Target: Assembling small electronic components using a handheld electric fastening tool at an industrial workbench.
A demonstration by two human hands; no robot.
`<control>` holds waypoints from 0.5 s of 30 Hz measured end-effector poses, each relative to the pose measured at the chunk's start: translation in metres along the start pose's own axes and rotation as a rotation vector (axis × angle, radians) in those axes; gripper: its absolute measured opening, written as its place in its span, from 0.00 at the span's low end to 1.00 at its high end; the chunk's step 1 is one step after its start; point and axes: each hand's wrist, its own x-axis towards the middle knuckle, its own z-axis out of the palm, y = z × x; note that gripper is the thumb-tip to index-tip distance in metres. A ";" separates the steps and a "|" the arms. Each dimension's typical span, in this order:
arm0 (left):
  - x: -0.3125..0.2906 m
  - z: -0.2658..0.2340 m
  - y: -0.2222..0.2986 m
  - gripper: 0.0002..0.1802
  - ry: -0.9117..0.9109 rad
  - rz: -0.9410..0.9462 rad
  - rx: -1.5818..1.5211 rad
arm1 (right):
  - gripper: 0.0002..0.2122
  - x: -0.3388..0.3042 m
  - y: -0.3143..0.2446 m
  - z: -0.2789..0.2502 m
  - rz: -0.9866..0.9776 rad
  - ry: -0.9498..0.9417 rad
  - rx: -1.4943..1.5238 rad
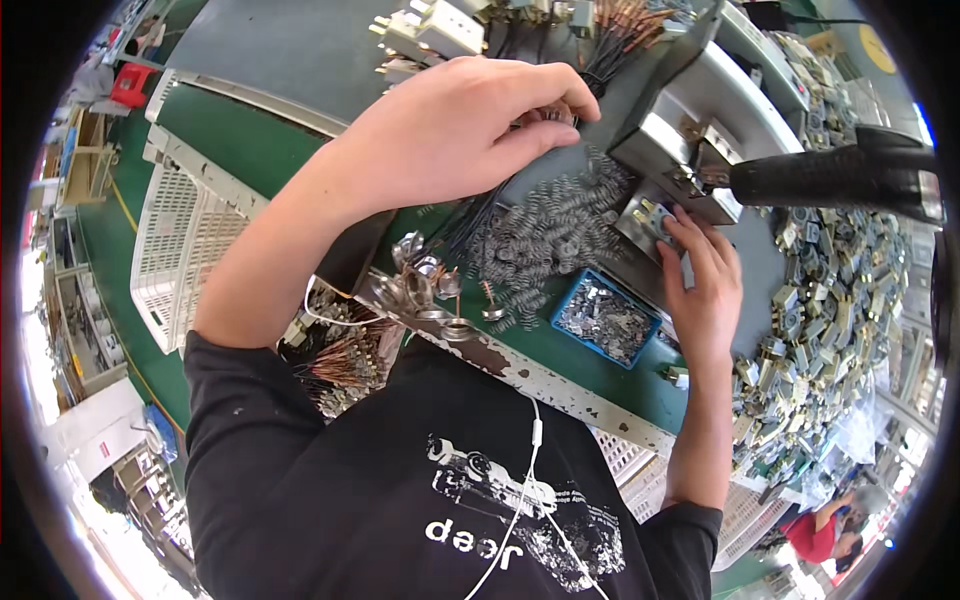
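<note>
My left hand point(480, 125) hangs over the far side of the bench, its fingers curled toward the thumb. Small coiled metal shows between the fingertips, too hidden to name. Below it lies a heap of small metal springs point(550, 225). At the bench's right, my right hand point(705, 275) has its fingers closed on a small plug part point(652, 218) with brass pins. That part sits at the base of a metal fixture point(665, 140), under a black-handled tool point(830, 178). A blue tray point(562, 330) of small metal pieces stands left of the right wrist.
White plug housings point(445, 28) and copper-ended black wires point(630, 22) lie at the far edge. Many plug parts point(815, 340) pile up on the right. Metal cups point(425, 290) sit near the front edge. A white plastic basket point(175, 245) stands left; a person in red point(815, 535) is at lower right.
</note>
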 end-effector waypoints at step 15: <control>-0.022 -0.021 -0.010 0.09 -0.335 -0.055 0.102 | 0.10 0.019 -0.129 0.060 0.072 -0.524 0.249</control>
